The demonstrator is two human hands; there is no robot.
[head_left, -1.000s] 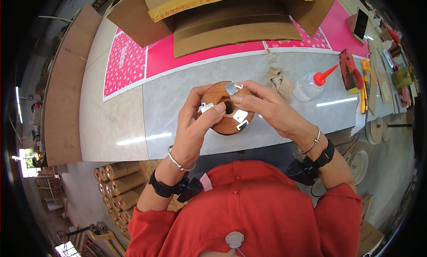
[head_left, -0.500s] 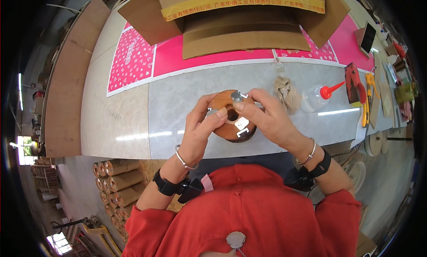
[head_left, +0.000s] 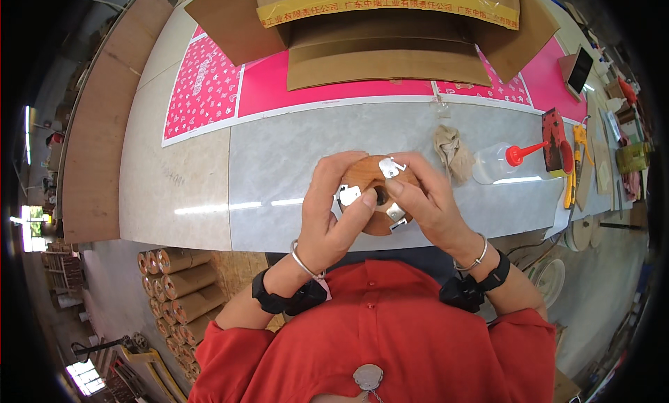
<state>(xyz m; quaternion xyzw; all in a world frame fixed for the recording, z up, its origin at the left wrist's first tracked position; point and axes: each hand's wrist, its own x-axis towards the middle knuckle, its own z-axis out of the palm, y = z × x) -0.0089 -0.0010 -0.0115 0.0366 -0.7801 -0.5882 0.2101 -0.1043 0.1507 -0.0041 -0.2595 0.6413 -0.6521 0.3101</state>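
Observation:
Between my two hands is a round brown wooden disc [head_left: 377, 222] with a dark hole at its middle and several shiny metal clips around its face. My left hand [head_left: 330, 206] wraps the disc's left edge, its thumb pressed on the face near the hole and one clip. My right hand [head_left: 426, 196] grips the opposite edge, its thumb lying just right of the hole. Most fingers are hidden behind the disc. It is held over the front part of the grey table [head_left: 279, 152].
An opened cardboard box [head_left: 387, 65] stands on pink printed sheets [head_left: 261, 89] at the back. To the right are a crumpled cloth [head_left: 453, 152], a clear bottle with red nozzle [head_left: 496, 162], a red tool [head_left: 555, 141] and a yellow-handled tool [head_left: 578, 155]. Brown rolls [head_left: 188, 284] are stacked below left.
Both hands have brought the disc slightly right and nearer to me. The disc looks turned, with its clips in different places. My thumbs now press beside the hole.

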